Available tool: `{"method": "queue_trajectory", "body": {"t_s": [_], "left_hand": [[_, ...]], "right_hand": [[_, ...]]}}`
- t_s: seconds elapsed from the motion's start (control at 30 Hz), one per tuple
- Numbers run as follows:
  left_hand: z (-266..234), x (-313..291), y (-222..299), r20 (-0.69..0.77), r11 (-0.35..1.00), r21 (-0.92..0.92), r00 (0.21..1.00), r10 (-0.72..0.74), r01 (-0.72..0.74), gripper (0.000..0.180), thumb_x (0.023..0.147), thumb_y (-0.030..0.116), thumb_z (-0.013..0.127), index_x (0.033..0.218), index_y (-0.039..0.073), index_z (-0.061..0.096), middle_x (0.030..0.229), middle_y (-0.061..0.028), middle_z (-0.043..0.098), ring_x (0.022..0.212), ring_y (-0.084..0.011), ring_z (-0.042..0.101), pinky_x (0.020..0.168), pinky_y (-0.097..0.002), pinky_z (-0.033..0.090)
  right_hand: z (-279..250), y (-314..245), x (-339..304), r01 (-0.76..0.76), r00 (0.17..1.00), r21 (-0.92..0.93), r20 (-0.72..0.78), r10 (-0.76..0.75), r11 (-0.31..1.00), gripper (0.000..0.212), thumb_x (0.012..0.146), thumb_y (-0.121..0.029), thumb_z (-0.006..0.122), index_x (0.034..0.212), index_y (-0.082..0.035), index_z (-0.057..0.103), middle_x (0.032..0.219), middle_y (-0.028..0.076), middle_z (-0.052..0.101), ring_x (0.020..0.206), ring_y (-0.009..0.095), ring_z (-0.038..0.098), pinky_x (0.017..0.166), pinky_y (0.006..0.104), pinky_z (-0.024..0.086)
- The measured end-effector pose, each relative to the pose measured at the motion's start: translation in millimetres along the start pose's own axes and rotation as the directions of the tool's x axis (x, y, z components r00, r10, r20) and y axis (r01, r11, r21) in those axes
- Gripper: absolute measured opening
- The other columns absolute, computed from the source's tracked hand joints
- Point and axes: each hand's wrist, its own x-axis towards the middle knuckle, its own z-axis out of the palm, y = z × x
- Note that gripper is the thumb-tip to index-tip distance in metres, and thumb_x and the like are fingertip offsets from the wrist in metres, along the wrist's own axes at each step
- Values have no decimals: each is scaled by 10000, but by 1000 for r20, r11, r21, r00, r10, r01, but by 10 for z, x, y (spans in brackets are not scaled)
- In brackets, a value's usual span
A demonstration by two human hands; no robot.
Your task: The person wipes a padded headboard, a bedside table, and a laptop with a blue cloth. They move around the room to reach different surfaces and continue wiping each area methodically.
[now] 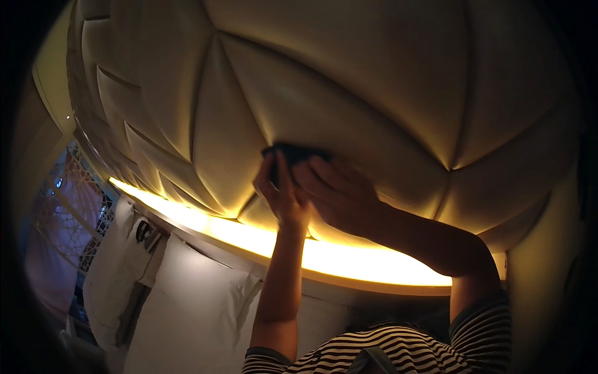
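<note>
Both arms reach up to a cream padded wall panel (374,112) with deep stitched seams. A small dark pad or folded cloth (305,152) lies flat against it, just below where a seam ends; its exact kind is too dark to make out. At its left end, my left hand (283,190) grips it with fingers pointing up. Beside it, my right hand (336,190) is bent over the pad's right part, fingers curled onto it. The hands are close together, and they cover much of the pad's lower edge.
A bright light strip (361,258) runs along a ledge under the panel. White pillows (187,293) stand below it at the left, with dark items (146,234) between them. A patterned lattice screen (78,209) is at the far left.
</note>
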Motion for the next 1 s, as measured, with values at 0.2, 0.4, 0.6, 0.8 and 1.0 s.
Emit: {"method": "queue_trajectory", "body": {"t_s": [0.2,0.4,0.6,0.8,1.0], "left_hand": [[43,-131,-177,24,982,-95,986,-163,164,461,893,226,549,1279,-7,451,1237,-194,371,1119,-336,405,905,-416,392],[36,-758,333,102,989,-57,986,-129,135,590,824,97,586,1338,-5,314,1227,-251,283,1103,-387,359,920,-455,372],[81,-1292,1056,299,961,-132,934,-195,243,741,693,-23,646,1331,-7,269,1221,-259,260,1088,-401,342,905,-455,367],[104,-1540,1480,303,931,-280,942,-144,232,688,710,-64,573,1327,5,275,1191,-253,295,1066,-377,346,887,-447,351],[93,-611,1255,244,987,-152,970,-17,55,523,764,20,498,1285,2,448,1173,-216,364,1048,-335,389,915,-427,347]], "right_hand": [[202,-44,131,123,992,-36,46,-121,992,301,643,-133,638,926,-31,617,1044,86,545,1018,214,474,758,320,414],[-240,-39,-563,144,936,31,321,-147,989,359,671,-211,598,983,-34,612,1087,77,541,1058,216,455,804,332,399],[-763,81,-1280,225,903,-4,377,-207,974,388,677,-212,596,1010,-11,599,1045,78,550,988,210,487,773,327,433],[-1133,133,-1682,280,869,-152,460,-183,948,323,741,-245,559,983,-39,614,989,24,558,959,163,487,792,274,422],[-1037,270,-1126,22,972,-265,230,41,964,389,756,-258,582,1104,-85,590,1060,17,564,1013,182,501,832,309,411]]}}
